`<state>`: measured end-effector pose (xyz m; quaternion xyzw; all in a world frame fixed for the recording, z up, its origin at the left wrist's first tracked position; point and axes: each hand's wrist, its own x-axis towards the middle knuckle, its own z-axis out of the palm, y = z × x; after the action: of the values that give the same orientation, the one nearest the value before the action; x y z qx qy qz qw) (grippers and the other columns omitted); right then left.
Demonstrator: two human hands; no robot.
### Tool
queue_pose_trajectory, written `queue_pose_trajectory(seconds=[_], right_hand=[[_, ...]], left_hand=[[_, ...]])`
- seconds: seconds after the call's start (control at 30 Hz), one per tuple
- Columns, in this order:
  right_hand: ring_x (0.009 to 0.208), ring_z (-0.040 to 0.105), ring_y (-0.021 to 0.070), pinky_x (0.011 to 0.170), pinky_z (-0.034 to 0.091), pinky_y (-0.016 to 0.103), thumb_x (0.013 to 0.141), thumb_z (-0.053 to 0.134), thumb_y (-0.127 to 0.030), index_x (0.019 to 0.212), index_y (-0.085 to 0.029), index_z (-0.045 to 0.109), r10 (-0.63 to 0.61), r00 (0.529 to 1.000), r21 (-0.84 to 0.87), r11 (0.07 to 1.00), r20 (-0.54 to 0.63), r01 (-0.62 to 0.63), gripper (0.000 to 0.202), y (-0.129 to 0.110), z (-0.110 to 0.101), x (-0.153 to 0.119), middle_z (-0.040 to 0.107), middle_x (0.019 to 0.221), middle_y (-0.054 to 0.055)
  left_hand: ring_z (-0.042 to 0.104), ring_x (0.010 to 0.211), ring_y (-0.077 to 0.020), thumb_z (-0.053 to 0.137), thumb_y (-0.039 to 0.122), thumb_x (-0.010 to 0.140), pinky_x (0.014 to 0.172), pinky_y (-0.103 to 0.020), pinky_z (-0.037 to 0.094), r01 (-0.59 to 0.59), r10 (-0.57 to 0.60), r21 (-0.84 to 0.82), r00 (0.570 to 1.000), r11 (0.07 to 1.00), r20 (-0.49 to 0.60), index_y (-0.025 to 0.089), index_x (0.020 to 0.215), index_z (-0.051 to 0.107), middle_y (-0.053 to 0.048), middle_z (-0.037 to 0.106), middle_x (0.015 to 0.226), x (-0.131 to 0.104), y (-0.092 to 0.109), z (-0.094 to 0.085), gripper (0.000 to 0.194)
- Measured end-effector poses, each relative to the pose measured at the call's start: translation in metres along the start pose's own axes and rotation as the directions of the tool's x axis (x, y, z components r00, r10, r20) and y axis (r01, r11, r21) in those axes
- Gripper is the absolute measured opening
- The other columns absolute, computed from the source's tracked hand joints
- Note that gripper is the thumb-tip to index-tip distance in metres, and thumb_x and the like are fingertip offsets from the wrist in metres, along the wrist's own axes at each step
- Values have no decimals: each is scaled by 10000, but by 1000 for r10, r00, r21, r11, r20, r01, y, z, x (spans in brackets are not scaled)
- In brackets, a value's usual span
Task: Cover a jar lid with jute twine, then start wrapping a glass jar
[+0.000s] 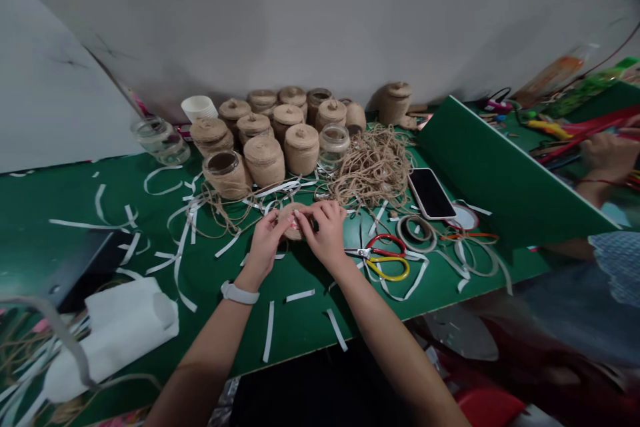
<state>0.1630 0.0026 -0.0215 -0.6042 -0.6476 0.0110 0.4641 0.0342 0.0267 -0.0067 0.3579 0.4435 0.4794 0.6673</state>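
Between my hands is a small round jute-wrapped lid [294,232], tan and coiled, held just above the green table. My left hand [266,240], with a pale watch band at the wrist, grips its left side with closed fingers. My right hand [324,230] presses its thumb and fingers onto the lid's right side and top. Fingers partly hide the lid's surface. Scissors [383,255] with one red and one yellow handle lie right of my right hand. A heap of loose jute twine [375,163] sits just beyond it.
Several jute-wrapped jars [265,161] stand behind my hands, beside a clear glass jar [334,145]. A phone [432,193] and a tape roll [416,233] lie right. A green board [500,173] divides off another person's hand [607,160]. White strips [187,240] are scattered left.
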Motion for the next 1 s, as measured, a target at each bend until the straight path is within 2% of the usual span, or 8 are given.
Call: queue_pose_trajectory(seconds=[0.17,0.47,0.63,0.8,1.0], right_hand=[[908,514,192,805,310,358,916,601,-319,900,-230,685,7,1000,-3,1000,21,-7,124,1,-1,0,659,887,30],[969,515,217,841,283,391,915,604,-349,1018,-258,677,30,1000,-77,997,5,-29,155,2,-1,0,671,954,33],[929,510,212,826,281,380,920,596,-324,889,-233,671,-1,1000,-75,997,-20,0,122,4,-1,-1,678,910,29],[915,522,209,822,294,377,922,593,-311,884,-228,664,2,999,-57,998,-46,-4,117,2,-2,-1,676,889,28],[927,530,209,839,301,383,917,599,-308,887,-232,668,27,999,-46,999,-42,-29,107,0,-1,-2,660,885,25]], left_hand=[[661,724,-165,806,340,659,660,-240,521,15,-17,61,999,998,33,134,917,733,-53,733,813,0,0,-1,339],[684,701,-179,777,351,675,697,-280,543,-28,31,56,998,998,-57,125,885,747,-57,754,796,2,-7,-2,310],[701,779,-199,775,351,679,732,-295,556,-37,39,31,997,999,-64,136,916,741,-66,763,878,1,-5,-3,322],[710,865,-223,778,352,689,759,-307,565,-25,25,26,1000,999,-16,163,989,724,-76,761,970,-1,0,0,358],[712,851,-223,788,358,682,779,-320,560,-10,10,47,1000,999,-4,157,965,721,-73,762,932,-2,2,1,354]])
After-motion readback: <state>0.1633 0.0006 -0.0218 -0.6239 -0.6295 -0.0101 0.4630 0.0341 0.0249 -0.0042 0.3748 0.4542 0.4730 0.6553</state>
